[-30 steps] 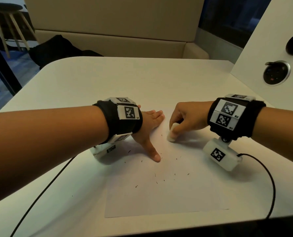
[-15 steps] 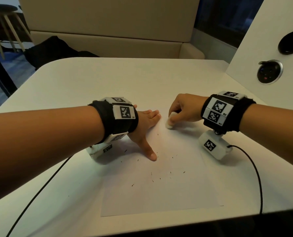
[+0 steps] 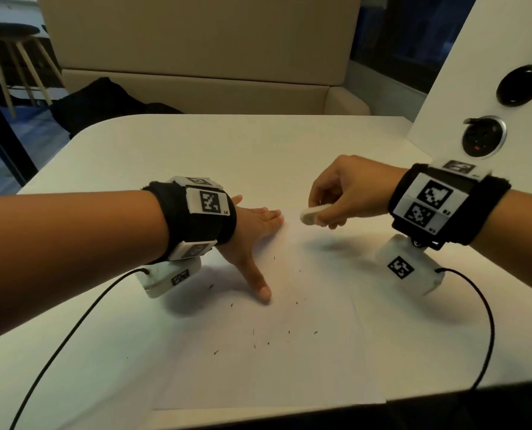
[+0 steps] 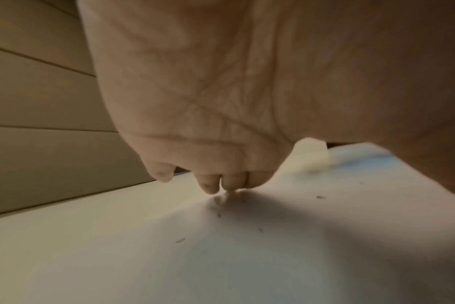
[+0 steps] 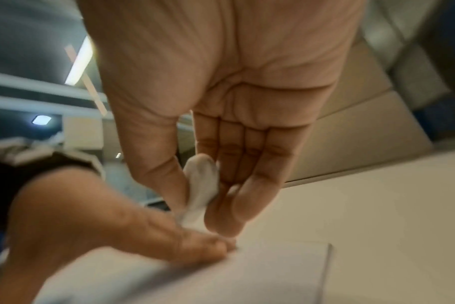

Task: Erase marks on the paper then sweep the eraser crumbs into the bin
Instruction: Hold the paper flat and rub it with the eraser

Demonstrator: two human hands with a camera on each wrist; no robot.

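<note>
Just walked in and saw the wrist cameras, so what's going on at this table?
A person is erasing marks from a sheet of paper on a white table. The left hand presses flat on the paper to hold it. The right hand pinches a white eraser raised just above the sheet. Dark eraser crumbs lie scattered on the paper, unswept; no bin is in view.

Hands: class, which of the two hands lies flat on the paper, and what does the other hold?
The left hand lies flat, fingers spread, pressing the paper. The right hand pinches a white eraser, raised off the sheet.
</note>
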